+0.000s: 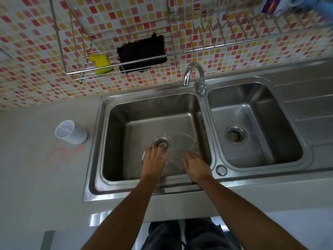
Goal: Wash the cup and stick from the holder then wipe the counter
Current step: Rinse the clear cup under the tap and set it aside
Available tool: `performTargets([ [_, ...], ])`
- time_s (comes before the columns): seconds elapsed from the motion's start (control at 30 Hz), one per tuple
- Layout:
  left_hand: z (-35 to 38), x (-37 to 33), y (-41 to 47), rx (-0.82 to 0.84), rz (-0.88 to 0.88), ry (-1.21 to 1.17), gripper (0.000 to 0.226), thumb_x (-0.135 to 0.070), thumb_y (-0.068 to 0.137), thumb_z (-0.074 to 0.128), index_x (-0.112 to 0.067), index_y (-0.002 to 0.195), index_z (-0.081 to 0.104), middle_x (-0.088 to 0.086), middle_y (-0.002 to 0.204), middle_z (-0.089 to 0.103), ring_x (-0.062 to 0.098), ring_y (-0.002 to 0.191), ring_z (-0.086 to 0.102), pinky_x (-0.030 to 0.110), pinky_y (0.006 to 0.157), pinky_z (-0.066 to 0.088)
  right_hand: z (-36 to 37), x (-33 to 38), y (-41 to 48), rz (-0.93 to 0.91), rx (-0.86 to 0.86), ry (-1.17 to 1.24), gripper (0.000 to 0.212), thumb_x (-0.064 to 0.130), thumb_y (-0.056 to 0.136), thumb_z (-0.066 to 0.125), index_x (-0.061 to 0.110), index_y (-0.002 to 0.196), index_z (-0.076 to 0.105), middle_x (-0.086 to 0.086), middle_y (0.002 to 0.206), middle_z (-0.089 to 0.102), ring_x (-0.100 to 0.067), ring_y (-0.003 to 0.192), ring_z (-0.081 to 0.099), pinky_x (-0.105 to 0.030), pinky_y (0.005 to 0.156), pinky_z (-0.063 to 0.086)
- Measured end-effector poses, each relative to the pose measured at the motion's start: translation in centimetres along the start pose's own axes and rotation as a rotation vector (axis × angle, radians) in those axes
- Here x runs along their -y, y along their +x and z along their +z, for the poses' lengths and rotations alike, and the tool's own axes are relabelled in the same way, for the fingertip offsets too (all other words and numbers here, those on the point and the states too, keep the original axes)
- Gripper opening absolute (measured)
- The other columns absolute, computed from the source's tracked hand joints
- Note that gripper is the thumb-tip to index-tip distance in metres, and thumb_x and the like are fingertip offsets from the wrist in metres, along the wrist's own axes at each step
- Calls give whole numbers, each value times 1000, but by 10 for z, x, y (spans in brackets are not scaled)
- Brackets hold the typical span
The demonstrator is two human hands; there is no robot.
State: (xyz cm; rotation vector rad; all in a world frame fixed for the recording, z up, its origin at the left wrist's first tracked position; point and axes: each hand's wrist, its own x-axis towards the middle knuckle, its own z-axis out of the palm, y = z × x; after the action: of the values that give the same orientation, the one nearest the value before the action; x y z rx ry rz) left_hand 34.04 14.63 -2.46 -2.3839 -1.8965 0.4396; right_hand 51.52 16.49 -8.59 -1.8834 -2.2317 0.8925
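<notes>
Now left hand, right hand inside sink

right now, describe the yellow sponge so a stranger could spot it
Above the left basin of the double sink, a wire rack hangs on the mosaic wall. The sponge lies at its left end, beside a black cloth: the only bright yellow, wavy-edged thing there.

Cup: apparently clear glass, with only a pale rim edge showing beside the left hand, whose fingers cover the rest. Holder: white cylinder, upright, mouth open, well left of those fingers. Counter: pale grey, with a pink-red smear left of the fingers, near the holder.
</notes>
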Motion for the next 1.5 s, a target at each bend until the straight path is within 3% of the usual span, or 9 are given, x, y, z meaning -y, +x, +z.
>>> performTargets([
  [0.13,-3,-6,0,-48,59,110,54,-14,56,82,-21,106,61,15,105,63,31,94,62,45,93,51,0,0,0,-6,0,-6,47,35,99,37,10,139,38,-12,140,48,-30,124,49,-37,98,44],
  [0.47,3,-4,-9,-54,-60,63,68,-12,71,77,-22,130,43,17,130,49,33,119,50,47,110,36,-4,1,-1,-55,-19,12,47,32,99,40,6,138,42,-13,140,49,-28,129,45,-34,104,39],
  [0.57,5,4,-16,-81,-146,-58,70,-14,72,76,-22,132,42,17,132,49,34,124,48,49,112,33,-5,-1,-1,-102,-33,-21,45,31,98,44,8,137,44,-13,137,52,-28,126,47,-35,104,40],
  [0.73,9,38,-44,-257,-372,-375,79,-39,61,85,-20,126,45,13,120,57,30,110,58,48,99,48,-6,3,1,-212,-13,-137,49,36,96,47,15,140,43,-8,137,54,-26,126,48,-39,110,31],
  [0.83,10,69,-68,-387,-527,-519,76,-42,61,84,-16,124,51,12,117,59,29,105,57,46,93,49,-1,13,6,-240,6,-143,53,40,94,50,19,142,41,-7,138,53,-26,126,47,-39,108,34],
  [0.97,16,120,-101,-506,-705,-668,78,-39,58,87,-20,124,51,7,119,58,28,109,54,44,95,46,10,53,10,-232,4,-71,53,40,94,52,21,142,40,-8,137,53,-28,123,49,-37,103,38],
  [1.17,42,200,-144,-514,-870,-760,88,-51,59,86,-11,128,50,9,124,59,31,113,52,43,97,42,41,141,21,-292,23,-3,52,38,93,56,18,140,45,-10,139,52,-29,127,47,-36,104,39],
  [1.33,59,247,-162,-501,-874,-948,89,-50,62,84,-11,131,43,7,128,53,28,115,47,28,94,37,62,225,38,-349,-8,64,50,34,92,59,15,136,49,-11,131,58,-28,120,54,-33,102,41],
  [1.5,82,281,-168,-470,-871,-1103,90,-53,62,83,-15,131,40,7,124,53,25,113,50,35,95,47,72,304,57,-385,0,175,53,37,95,55,17,142,42,-5,142,49,-24,128,46,-32,105,36],
])
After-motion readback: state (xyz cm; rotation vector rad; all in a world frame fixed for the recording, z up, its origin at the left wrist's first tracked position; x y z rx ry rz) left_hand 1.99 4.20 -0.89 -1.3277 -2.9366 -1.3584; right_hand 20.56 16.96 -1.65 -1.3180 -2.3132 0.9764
